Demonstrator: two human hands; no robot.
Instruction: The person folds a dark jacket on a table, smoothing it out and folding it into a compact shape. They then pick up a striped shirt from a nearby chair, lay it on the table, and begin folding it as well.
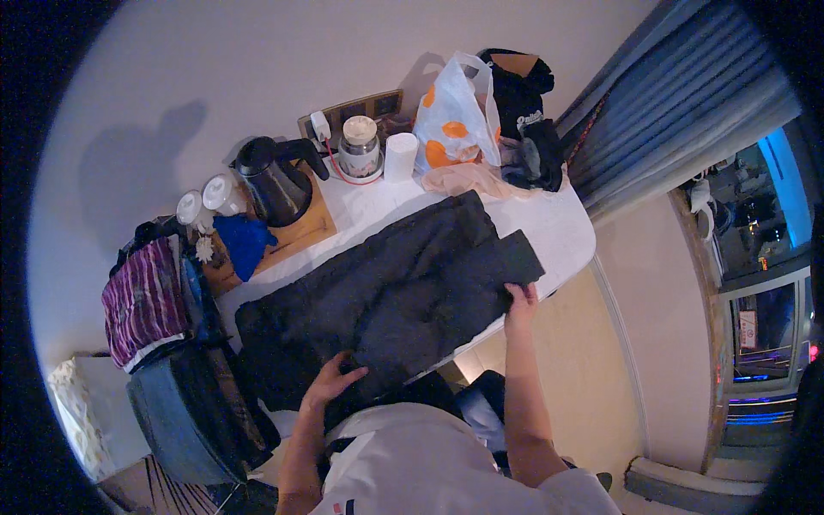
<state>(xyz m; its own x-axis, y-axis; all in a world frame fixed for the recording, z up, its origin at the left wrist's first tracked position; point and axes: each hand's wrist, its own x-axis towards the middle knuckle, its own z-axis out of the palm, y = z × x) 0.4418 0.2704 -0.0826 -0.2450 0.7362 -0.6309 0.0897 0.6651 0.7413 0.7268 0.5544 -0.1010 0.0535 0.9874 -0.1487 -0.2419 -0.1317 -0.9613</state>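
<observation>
Dark trousers (386,302) lie lengthwise across a white-covered table (553,225), both legs pointing to the right. The lower leg's hem reaches further right than the other one. At that hem's near corner, my right hand (523,301) grips the cloth between thumb and fingers. My left hand (335,380) touches the near edge of the trousers towards the waist end. Its thumb is spread from the fingers, with dark cloth between them; whether it pinches the fabric is unclear. Some creases run through the middle of the cloth.
Behind the trousers stand a black electric kettle (273,187) on a wooden board (315,225), a lidded jar (359,148), a white paper roll (400,158) and a plastic bag (457,122). Folded striped cloth (145,296) is stacked at left. A grey curtain (676,103) hangs at right.
</observation>
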